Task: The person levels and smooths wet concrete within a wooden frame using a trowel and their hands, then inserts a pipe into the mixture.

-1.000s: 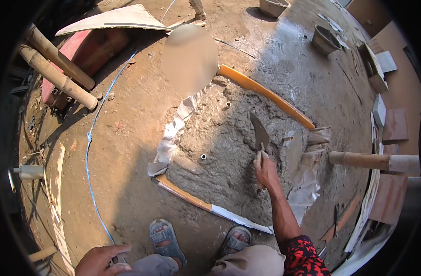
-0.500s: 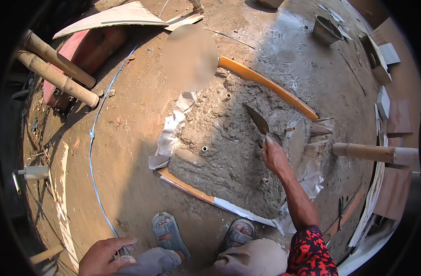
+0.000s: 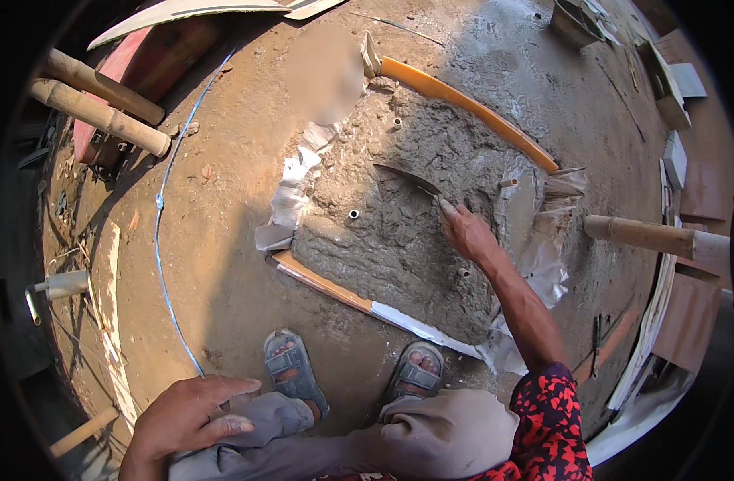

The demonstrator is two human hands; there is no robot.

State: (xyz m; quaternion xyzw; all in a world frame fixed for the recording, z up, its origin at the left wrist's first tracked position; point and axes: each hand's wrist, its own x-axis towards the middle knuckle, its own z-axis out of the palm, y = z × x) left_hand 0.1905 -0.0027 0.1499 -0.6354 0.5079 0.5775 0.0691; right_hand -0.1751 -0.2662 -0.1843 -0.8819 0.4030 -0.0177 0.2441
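My right hand (image 3: 467, 232) grips a trowel (image 3: 411, 179), its dark blade lying level over rough wet grey mortar (image 3: 391, 264), angled toward the upper left. The mortar fills a rough square bordered by an orange board (image 3: 463, 107) at the back, a partly white-covered board (image 3: 323, 280) in front and crumpled sheeting (image 3: 291, 200) on the sides. Short pipe stubs (image 3: 353, 215) poke up out of it. My left hand (image 3: 198, 417) is beside my left knee, fingers loose and apart, holding nothing. A blurred patch hides the area beyond the square's back left corner.
Bamboo poles (image 3: 102, 120) and a red object (image 3: 136, 52) stand upper left. A blue cord (image 3: 162, 256) runs along the ground. Another bamboo pole (image 3: 640, 231) juts in at right, near tiles (image 3: 686, 317) and boards. A bucket (image 3: 574, 24) sits upper right; my sandalled feet (image 3: 291, 369) are below the square.
My right hand has moved forward, and the trowel blade has swung from pointing forward to pointing up and left. My left hand sits higher in the picture. The whole scene has shifted upward in view.
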